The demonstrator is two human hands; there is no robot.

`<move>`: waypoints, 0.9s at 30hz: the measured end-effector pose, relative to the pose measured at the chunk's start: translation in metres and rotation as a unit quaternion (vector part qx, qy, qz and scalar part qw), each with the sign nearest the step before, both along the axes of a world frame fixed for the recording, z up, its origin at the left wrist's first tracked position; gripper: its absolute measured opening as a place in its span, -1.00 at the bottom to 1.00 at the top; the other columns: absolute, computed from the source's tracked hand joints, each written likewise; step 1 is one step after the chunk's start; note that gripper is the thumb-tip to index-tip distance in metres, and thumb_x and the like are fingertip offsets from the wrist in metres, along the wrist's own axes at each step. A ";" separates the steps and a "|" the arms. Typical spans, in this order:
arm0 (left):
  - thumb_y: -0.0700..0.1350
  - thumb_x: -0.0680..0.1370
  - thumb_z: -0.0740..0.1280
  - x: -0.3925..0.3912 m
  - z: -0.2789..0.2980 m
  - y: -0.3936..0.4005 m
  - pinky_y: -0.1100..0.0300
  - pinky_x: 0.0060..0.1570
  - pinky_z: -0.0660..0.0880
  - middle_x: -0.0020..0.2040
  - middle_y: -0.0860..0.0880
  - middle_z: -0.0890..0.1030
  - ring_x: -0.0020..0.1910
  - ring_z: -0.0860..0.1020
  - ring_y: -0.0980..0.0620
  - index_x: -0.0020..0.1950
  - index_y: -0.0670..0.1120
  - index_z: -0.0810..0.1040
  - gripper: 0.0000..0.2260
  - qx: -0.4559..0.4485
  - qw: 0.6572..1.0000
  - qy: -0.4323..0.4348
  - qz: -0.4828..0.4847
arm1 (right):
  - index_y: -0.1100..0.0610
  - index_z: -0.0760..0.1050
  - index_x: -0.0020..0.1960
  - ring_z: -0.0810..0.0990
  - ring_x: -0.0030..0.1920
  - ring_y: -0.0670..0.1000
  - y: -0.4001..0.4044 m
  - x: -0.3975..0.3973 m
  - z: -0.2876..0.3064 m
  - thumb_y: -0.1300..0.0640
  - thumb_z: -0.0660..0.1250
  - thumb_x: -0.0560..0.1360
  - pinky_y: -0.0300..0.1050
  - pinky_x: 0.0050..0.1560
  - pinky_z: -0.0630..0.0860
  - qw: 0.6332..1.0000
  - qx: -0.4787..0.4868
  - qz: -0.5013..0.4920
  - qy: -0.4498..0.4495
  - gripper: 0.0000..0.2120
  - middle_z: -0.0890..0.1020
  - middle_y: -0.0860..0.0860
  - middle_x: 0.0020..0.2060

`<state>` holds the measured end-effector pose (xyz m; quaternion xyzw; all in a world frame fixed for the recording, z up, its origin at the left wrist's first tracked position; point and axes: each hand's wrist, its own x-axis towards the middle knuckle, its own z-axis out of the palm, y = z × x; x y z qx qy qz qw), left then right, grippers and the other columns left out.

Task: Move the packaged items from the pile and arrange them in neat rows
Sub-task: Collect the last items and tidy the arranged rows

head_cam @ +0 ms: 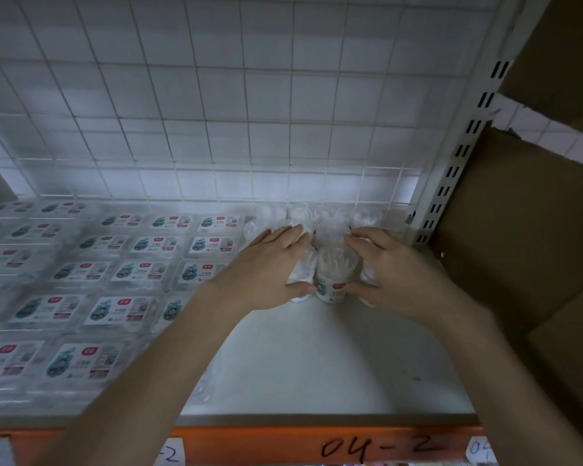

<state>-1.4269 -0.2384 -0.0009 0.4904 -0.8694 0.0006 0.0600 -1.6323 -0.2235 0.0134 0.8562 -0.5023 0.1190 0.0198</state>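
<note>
Several clear round packages with white contents stand in a cluster at the back right of the white shelf [317,358]. The front package [334,277] stands upright and shows a teal and red label. My left hand [273,267] lies over the package [298,275] on its left, thumb against the front package. My right hand [391,267] covers the package on its right, thumb at the front package's base. More upright packages [303,213] stand behind, against the back. The packages under my palms are mostly hidden.
Flat clear packs with teal and red labels [122,274] lie in neat rows across the left of the shelf. A wire grid [216,129] backs the shelf. A slotted metal upright [451,163] and cardboard boxes [525,230] stand at the right. An orange beam [317,442] marked 04-2 edges the front.
</note>
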 end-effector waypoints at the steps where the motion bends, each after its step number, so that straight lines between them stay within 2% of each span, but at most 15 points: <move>1: 0.22 0.51 0.19 -0.003 0.001 0.000 0.16 0.46 -0.10 0.53 -0.02 -0.03 0.49 -0.06 0.07 0.51 -0.12 -0.03 -0.27 -0.008 1.000 -0.002 -0.002 | 0.10 0.17 0.46 0.18 0.41 0.00 0.002 -0.005 0.001 -0.08 0.34 0.45 -0.28 0.29 0.13 1.000 0.006 -0.009 0.011 -0.32 0.23 0.00 0.42; 5: 0.23 0.51 0.19 -0.024 0.000 -0.001 0.14 0.45 -0.14 0.53 -0.03 -0.03 0.49 -0.07 0.06 0.51 -0.12 -0.04 -0.26 -0.034 0.999 -0.011 -0.017 | 0.10 0.23 0.43 0.23 0.38 0.08 0.005 -0.020 -0.009 0.08 0.39 0.42 -0.16 0.30 0.20 0.998 0.025 -0.053 0.003 -0.36 0.27 0.05 0.39; 8: 0.18 0.54 0.18 -0.038 -0.005 -0.004 0.12 0.45 -0.14 0.53 -0.04 -0.02 0.50 -0.06 0.04 0.51 -0.12 -0.05 -0.30 -0.043 0.999 -0.020 -0.018 | 0.15 0.40 0.33 0.41 0.21 0.21 0.007 -0.027 -0.020 0.22 0.46 0.34 -0.04 0.18 0.36 0.997 0.004 -0.078 -0.018 -0.42 0.44 0.12 0.26; 10: 0.13 0.57 0.15 -0.042 -0.009 -0.005 0.12 0.45 -0.13 0.53 -0.03 -0.01 0.50 -0.05 0.03 0.51 -0.11 -0.05 -0.36 -0.047 0.998 -0.027 -0.017 | 0.16 0.44 0.29 0.45 0.16 0.22 0.006 -0.029 -0.023 0.26 0.48 0.31 -0.04 0.13 0.39 0.997 -0.012 -0.071 -0.031 -0.43 0.48 0.13 0.22; 12: 0.11 0.59 0.11 -0.043 -0.012 -0.006 0.13 0.45 -0.13 0.53 -0.01 -0.01 0.50 -0.05 0.04 0.52 -0.10 -0.06 -0.40 -0.051 0.998 -0.028 -0.015 | 0.13 0.40 0.33 0.41 0.24 0.16 0.005 -0.029 -0.022 0.22 0.45 0.36 -0.17 0.16 0.28 0.997 -0.015 -0.063 -0.035 -0.44 0.44 0.09 0.28; 18: 0.12 0.59 0.12 -0.042 -0.015 -0.006 0.13 0.46 -0.12 0.54 -0.02 -0.04 0.50 -0.07 0.05 0.52 -0.10 -0.07 -0.38 -0.046 0.999 -0.026 -0.007 | 0.05 0.30 0.40 0.28 0.37 0.02 0.001 -0.025 -0.021 0.10 0.37 0.44 -0.47 0.03 -0.06 0.999 -0.025 -0.037 -0.016 -0.44 0.34 -0.01 0.38; 22: 0.27 0.48 0.21 -0.037 -0.006 -0.002 0.12 0.46 -0.16 0.54 -0.04 -0.08 0.50 -0.11 0.04 0.52 -0.11 -0.12 -0.18 -0.021 0.999 -0.028 0.008 | 0.06 0.16 0.46 0.13 0.44 -0.02 0.000 -0.027 -0.015 -0.04 0.38 0.42 -0.34 0.26 0.03 0.999 0.009 -0.032 -0.011 -0.31 0.19 -0.01 0.44; 24: 0.36 0.39 0.23 -0.027 0.001 0.000 0.11 0.45 -0.20 0.54 -0.04 -0.12 0.50 -0.13 0.04 0.51 -0.10 -0.16 -0.06 -0.006 0.999 -0.035 0.026 | 0.06 0.08 0.48 0.07 0.45 -0.04 -0.001 -0.026 -0.009 -0.15 0.38 0.39 -0.30 0.30 0.03 0.999 0.034 -0.034 -0.018 -0.19 0.14 -0.03 0.46; 27: 0.48 0.30 0.12 -0.008 0.008 0.001 0.08 0.45 -0.20 0.53 -0.06 -0.16 0.50 -0.16 0.02 0.51 -0.10 -0.19 0.02 0.027 0.995 -0.052 0.078 | 0.09 0.02 0.50 -0.02 0.47 -0.04 -0.005 -0.019 -0.003 -0.30 0.25 0.40 -0.27 0.34 -0.04 0.998 0.065 -0.025 -0.006 -0.15 0.06 -0.04 0.49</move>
